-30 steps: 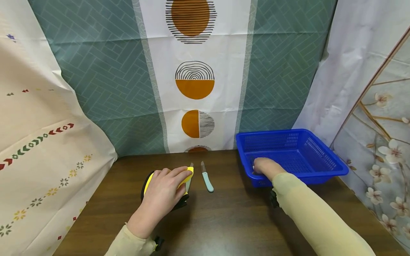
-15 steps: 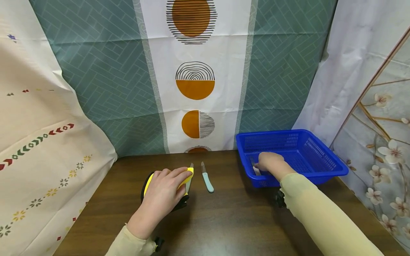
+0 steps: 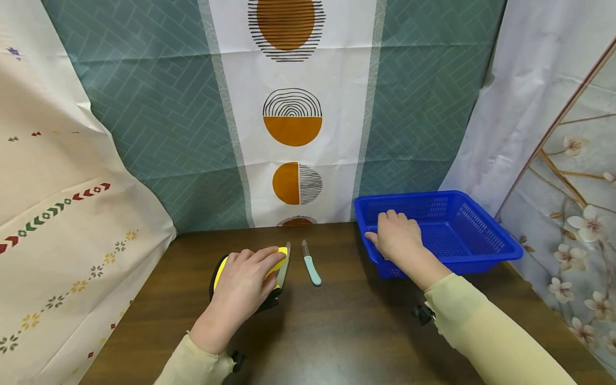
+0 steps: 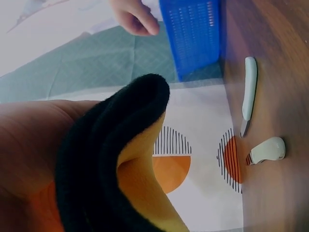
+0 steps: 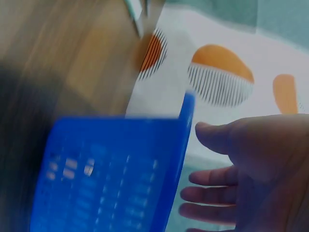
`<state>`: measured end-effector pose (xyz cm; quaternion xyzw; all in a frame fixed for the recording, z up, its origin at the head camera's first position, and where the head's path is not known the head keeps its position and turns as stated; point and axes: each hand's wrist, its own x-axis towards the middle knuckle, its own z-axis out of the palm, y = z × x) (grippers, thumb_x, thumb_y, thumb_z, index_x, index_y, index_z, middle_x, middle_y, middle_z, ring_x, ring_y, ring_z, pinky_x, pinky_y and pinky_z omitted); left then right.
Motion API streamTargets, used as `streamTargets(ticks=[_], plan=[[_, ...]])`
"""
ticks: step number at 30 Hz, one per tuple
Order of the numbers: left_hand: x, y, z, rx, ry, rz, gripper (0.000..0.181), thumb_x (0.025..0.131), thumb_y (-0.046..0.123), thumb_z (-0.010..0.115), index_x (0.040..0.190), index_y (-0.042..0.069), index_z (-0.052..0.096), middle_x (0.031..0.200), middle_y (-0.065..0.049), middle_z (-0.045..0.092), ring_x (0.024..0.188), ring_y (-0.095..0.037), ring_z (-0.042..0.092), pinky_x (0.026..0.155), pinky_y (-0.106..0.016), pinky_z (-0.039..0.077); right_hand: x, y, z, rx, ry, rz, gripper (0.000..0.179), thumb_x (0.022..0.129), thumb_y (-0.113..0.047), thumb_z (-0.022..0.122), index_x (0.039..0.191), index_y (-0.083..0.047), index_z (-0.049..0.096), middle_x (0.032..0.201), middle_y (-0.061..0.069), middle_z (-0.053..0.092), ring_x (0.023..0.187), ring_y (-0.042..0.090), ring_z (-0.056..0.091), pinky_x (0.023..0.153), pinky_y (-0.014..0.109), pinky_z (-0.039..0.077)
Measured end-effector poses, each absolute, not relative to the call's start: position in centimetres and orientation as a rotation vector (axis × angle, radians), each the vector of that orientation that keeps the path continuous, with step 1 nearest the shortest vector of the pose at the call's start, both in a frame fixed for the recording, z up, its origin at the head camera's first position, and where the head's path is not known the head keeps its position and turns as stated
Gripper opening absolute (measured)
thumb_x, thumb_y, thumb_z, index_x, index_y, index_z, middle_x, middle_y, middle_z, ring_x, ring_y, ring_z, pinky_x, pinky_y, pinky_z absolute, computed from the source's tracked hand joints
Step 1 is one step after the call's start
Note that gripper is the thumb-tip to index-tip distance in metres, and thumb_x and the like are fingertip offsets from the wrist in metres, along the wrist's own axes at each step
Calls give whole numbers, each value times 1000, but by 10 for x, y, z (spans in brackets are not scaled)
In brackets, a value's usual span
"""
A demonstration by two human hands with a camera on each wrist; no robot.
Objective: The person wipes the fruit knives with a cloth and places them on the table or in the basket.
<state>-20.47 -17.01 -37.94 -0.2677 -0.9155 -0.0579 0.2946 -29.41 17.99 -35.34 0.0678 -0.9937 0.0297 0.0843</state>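
While the left hand [image 3: 243,280] grips black-edged yellow fabric [image 4: 113,154], the right hand [image 3: 398,235] extends loose fingers by a blue basket [image 3: 481,263].

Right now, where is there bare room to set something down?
The table is bare between the right knife and the blue basket, and between the two sleeves. It's crowded where the left hand holds the yellow-and-black cloth beside the other knife. The right hand partly hides the basket's left end.
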Motion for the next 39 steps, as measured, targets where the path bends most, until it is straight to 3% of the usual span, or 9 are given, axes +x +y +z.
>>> streamTargets(ticks=[3,9,16,27,34,39], plan=[[-206,-171,-378,-708,-2425,-149,42,89,12,91,129,18,81,134,-6,77,92,-33,69,77,-47,49,-286,169,-353,269,-2888,47,61,109,-49,66,133,6,65,130,26,66,126,48,62,105,65,50],[-207,-172,-376,-703,-2436,-146,43,89,13,91,130,17,81,134,-7,77,93,-32,69,78,-48,50,-274,151,-355,355,-2841,45,78,109,-55,64,160,3,51,157,25,57,151,43,47,124,66,33],[-208,-173,-375,-695,-2451,-144,42,89,14,91,130,17,81,135,-7,77,94,-33,69,79,-48,51,-266,135,-362,413,-2844,66,84,109,-59,61,167,-1,43,170,22,44,161,43,35,130,65,22],[-208,-174,-376,-690,-2455,-137,42,90,13,91,131,17,81,135,-8,76,94,-34,69,79,-49,50,-254,107,-381,514,-2748,18,82,107,-60,64,164,-2,49,165,20,52,158,39,41,130,62,22],[-206,-175,-378,-689,-2452,-132,42,90,13,90,131,17,81,135,-7,76,94,-33,69,79,-49,51,-249,87,-396,534,-2733,-9,79,105,-62,66,155,-1,58,153,17,62,147,37,53,126,58,34],[-207,-175,-378,-688,-2447,-123,43,89,13,91,130,17,81,135,-7,77,93,-33,69,79,-49,51,-250,76,-406,522,-2788,9,78,102,-64,69,145,0,62,133,15,68,127,35,64,110,53,49]])
